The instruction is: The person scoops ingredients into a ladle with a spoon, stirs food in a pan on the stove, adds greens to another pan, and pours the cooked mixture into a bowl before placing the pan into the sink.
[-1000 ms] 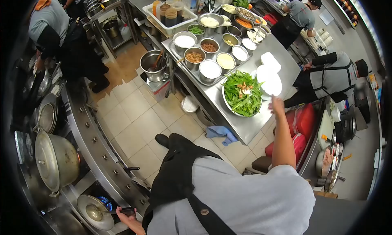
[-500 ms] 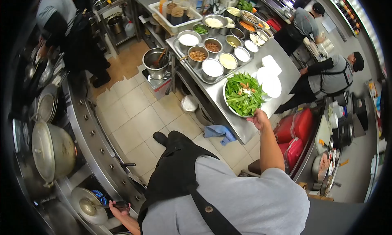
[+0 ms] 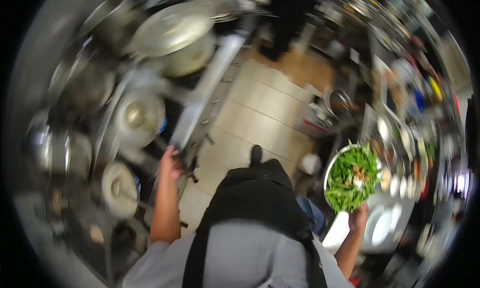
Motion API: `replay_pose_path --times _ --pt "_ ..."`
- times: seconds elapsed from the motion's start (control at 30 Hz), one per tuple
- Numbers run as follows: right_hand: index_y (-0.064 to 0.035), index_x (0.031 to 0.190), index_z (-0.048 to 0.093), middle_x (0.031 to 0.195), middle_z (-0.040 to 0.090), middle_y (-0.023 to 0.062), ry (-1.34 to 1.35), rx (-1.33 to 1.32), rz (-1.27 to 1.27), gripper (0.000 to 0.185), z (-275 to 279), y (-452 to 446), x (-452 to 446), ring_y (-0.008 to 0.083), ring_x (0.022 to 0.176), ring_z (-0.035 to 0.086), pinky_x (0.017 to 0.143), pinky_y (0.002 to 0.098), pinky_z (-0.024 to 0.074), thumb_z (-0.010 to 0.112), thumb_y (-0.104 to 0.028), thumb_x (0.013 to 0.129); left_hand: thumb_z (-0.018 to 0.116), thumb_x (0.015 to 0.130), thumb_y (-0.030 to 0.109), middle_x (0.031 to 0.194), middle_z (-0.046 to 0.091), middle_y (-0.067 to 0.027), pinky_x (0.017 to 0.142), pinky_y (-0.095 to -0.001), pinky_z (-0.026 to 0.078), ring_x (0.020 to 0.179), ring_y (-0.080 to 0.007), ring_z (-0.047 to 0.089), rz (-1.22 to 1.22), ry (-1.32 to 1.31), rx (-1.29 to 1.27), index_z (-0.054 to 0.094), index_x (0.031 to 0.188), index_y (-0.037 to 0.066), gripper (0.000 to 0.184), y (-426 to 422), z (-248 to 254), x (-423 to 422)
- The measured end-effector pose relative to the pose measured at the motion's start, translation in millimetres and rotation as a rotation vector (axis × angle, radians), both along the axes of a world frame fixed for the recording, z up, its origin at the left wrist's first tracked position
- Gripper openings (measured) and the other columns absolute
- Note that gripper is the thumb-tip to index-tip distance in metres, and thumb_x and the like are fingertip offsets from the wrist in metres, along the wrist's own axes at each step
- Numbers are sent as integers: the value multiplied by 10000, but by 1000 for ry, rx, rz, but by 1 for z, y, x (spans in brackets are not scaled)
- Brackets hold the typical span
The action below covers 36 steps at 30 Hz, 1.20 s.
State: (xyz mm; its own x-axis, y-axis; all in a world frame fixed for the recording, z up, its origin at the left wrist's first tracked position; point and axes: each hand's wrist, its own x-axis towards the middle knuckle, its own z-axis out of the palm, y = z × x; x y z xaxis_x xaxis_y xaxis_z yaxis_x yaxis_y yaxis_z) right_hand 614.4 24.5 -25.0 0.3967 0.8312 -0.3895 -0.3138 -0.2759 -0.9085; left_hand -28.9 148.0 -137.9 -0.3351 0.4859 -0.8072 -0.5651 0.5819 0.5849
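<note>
My right hand (image 3: 358, 219) is closed on the rim of a bowl (image 3: 327, 184) held out at the right. Green leafy vegetables (image 3: 346, 180) fill the bowl, topped with small orange-brown and white pieces. At the left, my left hand (image 3: 171, 163) is by the stove's front edge. Its fingers are smeared by motion, so I cannot make out whether they hold anything. Beyond that hand a pale pan (image 3: 155, 123) sits by a blue flame, with a round ladle-like shape inside. Closer to me is another pale pan (image 3: 111, 188) on the stove.
A large lidded pot (image 3: 190, 55) stands at the back of the stove. To the right, a steel counter (image 3: 407, 213) carries white plates (image 3: 382, 227) and several blurred containers. Between stove and counter runs a tiled floor (image 3: 250, 118). A dark-clothed person (image 3: 290, 18) stands at the far end.
The view has swung left toward the stove and is blurred. The bowl of greens has moved away from the counter's white plates, still in my right hand. My left hand appears farther from the pan.
</note>
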Motion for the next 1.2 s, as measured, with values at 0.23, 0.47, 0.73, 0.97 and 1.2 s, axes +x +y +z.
replay_pose_path --times 0.23,0.47,0.73,0.97,1.2 --pt "-57 1120 533 891 620 6 32 -69 521 310 -18 164 -112 75 626 571 474 216 459 603 -190 848 686 830 319 777 544 -46 541 -336 444 633 -162 540 306 302 217 535 840 62 299 -16 -25 1" --pt "-42 1039 554 773 592 3 8 -108 1034 217 -23 317 -291 62 561 517 458 212 422 527 -115 837 657 852 205 657 543 -10 402 -286 421 459 -102 483 180 241 81 524 904 56 206 -30 67 -2" --pt "35 1082 531 876 611 105 118 -30 1403 298 -35 407 -503 190 677 627 550 313 578 497 -43 796 539 875 140 562 525 -27 352 -271 369 383 -110 483 279 548 -62 567 862 7 137 -38 112 6" --pt "54 1014 562 827 607 102 -137 168 1505 258 -28 428 -628 172 650 614 476 272 560 525 -50 780 529 839 83 592 550 -49 414 -266 399 412 -121 513 334 681 -107 558 832 -42 129 -32 163 24" --pt "-14 868 579 1020 607 308 -905 1099 1372 140 -55 415 -702 426 748 633 725 474 522 550 -70 743 545 833 87 566 528 -57 417 -289 406 422 -131 529 447 716 -51 547 785 -35 131 -17 160 32"
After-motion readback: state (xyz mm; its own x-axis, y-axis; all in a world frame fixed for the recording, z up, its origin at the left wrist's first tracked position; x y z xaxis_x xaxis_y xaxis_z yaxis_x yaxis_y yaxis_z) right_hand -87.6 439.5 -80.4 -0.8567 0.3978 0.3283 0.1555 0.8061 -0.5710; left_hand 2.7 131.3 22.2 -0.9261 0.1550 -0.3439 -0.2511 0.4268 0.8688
